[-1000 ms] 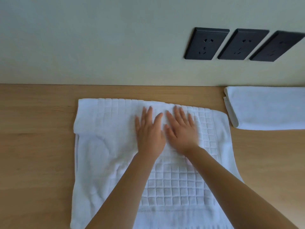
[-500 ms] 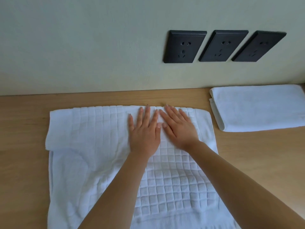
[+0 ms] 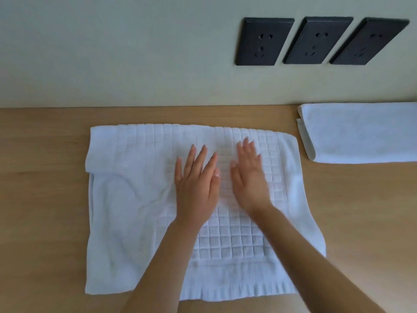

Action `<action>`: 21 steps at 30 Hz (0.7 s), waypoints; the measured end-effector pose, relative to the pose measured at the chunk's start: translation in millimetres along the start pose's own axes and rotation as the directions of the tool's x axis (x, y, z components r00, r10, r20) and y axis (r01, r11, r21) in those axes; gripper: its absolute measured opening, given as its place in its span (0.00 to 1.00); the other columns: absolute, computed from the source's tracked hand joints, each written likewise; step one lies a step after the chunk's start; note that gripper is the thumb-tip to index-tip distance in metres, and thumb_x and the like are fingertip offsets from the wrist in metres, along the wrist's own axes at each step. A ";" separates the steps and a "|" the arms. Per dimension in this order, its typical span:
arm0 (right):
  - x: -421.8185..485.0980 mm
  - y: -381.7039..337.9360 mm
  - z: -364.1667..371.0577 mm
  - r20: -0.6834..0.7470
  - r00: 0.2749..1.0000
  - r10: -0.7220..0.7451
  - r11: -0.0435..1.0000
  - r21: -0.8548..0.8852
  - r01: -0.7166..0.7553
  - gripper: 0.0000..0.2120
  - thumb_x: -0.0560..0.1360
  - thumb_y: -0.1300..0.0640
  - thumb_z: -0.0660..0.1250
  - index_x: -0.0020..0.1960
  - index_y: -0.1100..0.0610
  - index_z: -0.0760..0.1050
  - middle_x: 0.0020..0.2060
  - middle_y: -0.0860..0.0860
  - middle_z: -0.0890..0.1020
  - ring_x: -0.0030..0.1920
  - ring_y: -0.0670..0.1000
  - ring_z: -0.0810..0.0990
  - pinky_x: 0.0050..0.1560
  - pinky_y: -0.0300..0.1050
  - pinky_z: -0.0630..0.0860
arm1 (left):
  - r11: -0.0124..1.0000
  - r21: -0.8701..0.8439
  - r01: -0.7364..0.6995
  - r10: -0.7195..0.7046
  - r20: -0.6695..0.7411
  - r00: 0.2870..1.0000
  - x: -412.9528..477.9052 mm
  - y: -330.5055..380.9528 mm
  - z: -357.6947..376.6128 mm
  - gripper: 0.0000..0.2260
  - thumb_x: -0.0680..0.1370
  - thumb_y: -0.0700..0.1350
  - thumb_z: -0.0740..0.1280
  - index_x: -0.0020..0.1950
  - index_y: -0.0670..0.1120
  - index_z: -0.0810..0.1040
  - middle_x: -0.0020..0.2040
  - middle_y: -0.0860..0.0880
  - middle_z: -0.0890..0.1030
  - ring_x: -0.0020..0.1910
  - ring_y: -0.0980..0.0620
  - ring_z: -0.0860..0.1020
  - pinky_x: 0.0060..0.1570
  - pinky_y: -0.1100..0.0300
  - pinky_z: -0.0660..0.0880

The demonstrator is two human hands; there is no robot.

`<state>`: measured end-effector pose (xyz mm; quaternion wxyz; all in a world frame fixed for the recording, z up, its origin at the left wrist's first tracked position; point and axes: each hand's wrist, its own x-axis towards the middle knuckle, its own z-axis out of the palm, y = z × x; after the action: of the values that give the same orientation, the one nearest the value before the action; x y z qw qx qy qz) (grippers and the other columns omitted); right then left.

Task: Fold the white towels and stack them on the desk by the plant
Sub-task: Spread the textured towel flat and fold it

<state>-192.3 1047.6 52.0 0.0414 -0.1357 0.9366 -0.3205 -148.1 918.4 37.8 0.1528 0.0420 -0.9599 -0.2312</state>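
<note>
A white towel with a raised square pattern [image 3: 126,199] lies spread on the wooden desk [image 3: 40,199], its far edge folded over toward me on the left. My left hand [image 3: 196,184] lies flat on the towel's middle with straight fingers. Just to its right, my right hand [image 3: 249,177] presses flat on the towel as well, a small gap between the two. A second white towel [image 3: 361,134], folded, rests at the desk's back right against the wall. No plant is in view.
The pale wall [image 3: 112,53] rises right behind the desk and carries three black sockets [image 3: 264,41] at the upper right. Bare wood shows left of the spread towel and in front of the folded one.
Both hands slid back toward me from the towel's far edge and drew slightly apart. The view shifted, so the towel sits further right in frame.
</note>
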 end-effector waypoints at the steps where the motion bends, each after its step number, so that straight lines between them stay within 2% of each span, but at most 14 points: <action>1: -19.5 -14.1 5.9 0.024 0.999 -0.045 0.999 0.027 0.044 0.26 0.82 0.50 0.44 0.78 0.57 0.48 0.77 0.50 0.46 0.77 0.47 0.40 0.74 0.39 0.35 | 1.000 0.024 0.000 0.000 -0.007 1.000 -14.6 -4.2 -1.3 0.20 0.81 0.50 0.52 0.68 0.47 0.74 0.71 0.47 0.71 0.74 0.47 0.62 0.72 0.46 0.52; 3: -56.2 -31.9 24.5 0.066 0.994 -0.085 0.996 0.024 0.084 0.27 0.81 0.48 0.41 0.77 0.57 0.49 0.77 0.50 0.49 0.77 0.47 0.42 0.75 0.42 0.38 | 0.982 0.178 -0.056 0.043 0.078 0.996 -44.9 -18.0 -0.4 0.21 0.80 0.50 0.52 0.70 0.46 0.72 0.72 0.46 0.70 0.74 0.46 0.61 0.73 0.46 0.53; 5: -83.4 -33.8 44.0 0.053 0.996 -0.075 0.993 -0.086 0.079 0.26 0.82 0.49 0.42 0.77 0.56 0.54 0.76 0.51 0.56 0.77 0.48 0.48 0.77 0.46 0.42 | 0.948 0.289 -0.130 0.080 0.179 0.981 -62.6 -30.4 2.2 0.24 0.78 0.50 0.52 0.73 0.46 0.67 0.74 0.45 0.65 0.75 0.45 0.59 0.72 0.45 0.53; 8: -96.2 -27.2 58.5 0.001 0.999 -0.050 0.971 -0.233 0.049 0.24 0.82 0.50 0.45 0.75 0.57 0.63 0.73 0.53 0.66 0.76 0.50 0.58 0.75 0.52 0.49 | 0.954 0.261 -0.148 0.097 0.196 0.976 -63.1 -32.6 -2.3 0.24 0.79 0.49 0.51 0.73 0.45 0.67 0.75 0.44 0.65 0.75 0.43 0.60 0.71 0.44 0.53; 12: -91.1 -22.9 59.0 0.010 0.998 -0.057 0.947 -0.316 0.057 0.25 0.82 0.49 0.46 0.75 0.56 0.62 0.75 0.53 0.63 0.76 0.51 0.56 0.75 0.52 0.48 | 0.948 0.271 -0.169 0.111 0.216 0.970 -86.7 -44.2 -14.7 0.23 0.83 0.52 0.47 0.76 0.46 0.61 0.77 0.44 0.59 0.77 0.46 0.55 0.73 0.45 0.53; 16: -94.3 -24.5 60.0 -0.004 0.998 -0.068 0.923 -0.379 0.061 0.25 0.81 0.49 0.44 0.77 0.53 0.58 0.76 0.53 0.60 0.77 0.52 0.54 0.76 0.52 0.45 | 0.940 0.313 -0.137 0.068 0.224 0.972 -111.1 -56.7 -35.1 0.24 0.82 0.53 0.46 0.75 0.47 0.63 0.76 0.46 0.62 0.76 0.50 0.57 0.73 0.42 0.52; 18: -94.2 -25.5 63.1 -0.026 0.999 -0.039 0.919 -0.394 0.025 0.26 0.81 0.47 0.41 0.77 0.52 0.56 0.77 0.53 0.58 0.77 0.51 0.50 0.76 0.53 0.43 | 0.955 0.252 -0.157 0.100 0.223 0.970 -114.0 -61.6 -41.0 0.23 0.82 0.52 0.48 0.73 0.48 0.68 0.75 0.47 0.65 0.75 0.51 0.59 0.73 0.44 0.52; 21: -95.3 -38.5 71.9 -0.101 0.995 -0.007 0.931 -0.365 -0.031 0.26 0.80 0.54 0.45 0.77 0.57 0.55 0.77 0.56 0.54 0.77 0.53 0.44 0.76 0.57 0.41 | 0.988 -0.106 -0.112 0.122 0.089 0.989 -114.6 -69.9 -49.2 0.18 0.81 0.47 0.54 0.69 0.49 0.73 0.72 0.48 0.70 0.75 0.52 0.61 0.74 0.49 0.53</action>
<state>-80.2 1002.8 17.7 -0.0296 -0.1192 0.9816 -0.1466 -23.1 852.3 16.1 0.1220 -0.0334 -0.9540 -0.2717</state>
